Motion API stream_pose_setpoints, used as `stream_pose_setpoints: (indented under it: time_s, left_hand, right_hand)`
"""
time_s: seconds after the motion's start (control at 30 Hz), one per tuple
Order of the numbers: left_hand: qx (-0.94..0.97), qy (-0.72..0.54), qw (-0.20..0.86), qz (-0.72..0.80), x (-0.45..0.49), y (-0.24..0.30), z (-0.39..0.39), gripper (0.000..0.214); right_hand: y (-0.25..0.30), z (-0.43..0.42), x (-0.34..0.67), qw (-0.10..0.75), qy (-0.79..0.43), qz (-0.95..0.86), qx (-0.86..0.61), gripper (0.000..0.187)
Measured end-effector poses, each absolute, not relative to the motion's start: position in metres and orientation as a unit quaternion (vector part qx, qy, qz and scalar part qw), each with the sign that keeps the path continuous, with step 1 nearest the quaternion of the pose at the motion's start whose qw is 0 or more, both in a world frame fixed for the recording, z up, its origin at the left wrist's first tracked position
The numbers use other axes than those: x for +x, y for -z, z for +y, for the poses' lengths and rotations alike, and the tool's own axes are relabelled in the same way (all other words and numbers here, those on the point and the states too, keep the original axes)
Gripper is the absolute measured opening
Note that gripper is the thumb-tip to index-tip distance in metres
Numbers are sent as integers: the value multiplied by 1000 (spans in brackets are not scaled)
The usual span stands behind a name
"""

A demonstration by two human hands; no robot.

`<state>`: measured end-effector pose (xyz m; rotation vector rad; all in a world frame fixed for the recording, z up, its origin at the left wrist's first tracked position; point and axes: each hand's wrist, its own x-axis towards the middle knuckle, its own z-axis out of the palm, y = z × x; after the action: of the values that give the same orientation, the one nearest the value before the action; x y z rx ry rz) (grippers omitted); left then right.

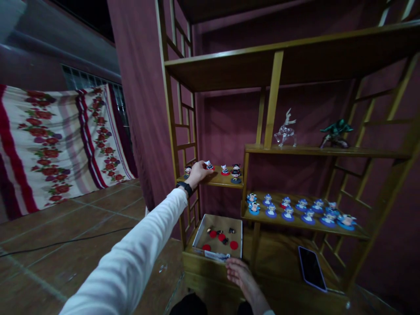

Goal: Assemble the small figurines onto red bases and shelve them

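My left hand (198,173) reaches to the small left shelf (218,179), its fingers closed at a small white-and-red figurine (209,165); part of their grip is hidden. Just right of it stands another white figurine (225,169) on a red base. Two dark-haired figurines, one in front (235,176), stand at that shelf's right end, and one more (187,171) is left of my hand. My right hand (242,276) hovers by the front edge of a shallow cardboard box (201,232), fingers slightly bent and apart, holding nothing. Red discs (233,245) and small dark pieces (225,241) lie in the box.
On the lower right shelf (295,218) stand several blue-and-white figurines (271,210). Above them are a clear deer figure (286,131) and a dark green figure (337,133). A phone (312,267) lies at the bottom right. Wooden uprights (274,100) divide the shelves.
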<state>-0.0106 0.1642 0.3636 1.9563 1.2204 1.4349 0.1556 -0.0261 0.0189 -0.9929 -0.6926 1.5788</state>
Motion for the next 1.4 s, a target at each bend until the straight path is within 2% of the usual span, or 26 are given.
stream_pose_setpoints:
  time_s: [0.1,0.17,0.47,0.57,0.67,0.73,0.8,0.9,1.03,1.2,1.4]
  left_hand:
    - [719,-485,147,475,-2,-362,185,28]
    - [723,-459,150,494,5,-359,194,27]
    - [723,-415,281,476,12,-362,193,29]
    - [723,-423,301,456,12,-362,195,38]
    - [706,-453,315,443,11,-358,199,63]
    - [703,-474,280,450,11,-358,200,80]
    - [732,-482,195,440,12,-363,199,85]
    - [805,-447,56,385,18,-375,193,77]
    - [864,-322,-35,385,35,-393,188,69]
    - [883,-140,-62,444,51,-403,194,66]
    - [876,-77,-45,474,58,-403,206,49]
  right_hand:
    - [-19,-26,158,554,-662,-293,-412,32]
    - [-18,-25,160,556,-663,-288,-410,32]
    - [-10,-17,167,551,-666,-287,-413,36]
    - [-7,-15,169,551,-666,-286,-414,38]
    - [-7,-16,170,553,-665,-286,-414,38]
    - [-8,-17,170,553,-664,-288,-412,37]
    - [-10,-18,171,554,-662,-291,-412,36]
    - [-16,-20,170,553,-658,-290,-421,35]
    - [-26,-23,169,552,-663,-278,-424,34]
    - [-28,-23,170,557,-661,-264,-429,37]
    - [-19,-17,172,551,-661,-259,-437,39]
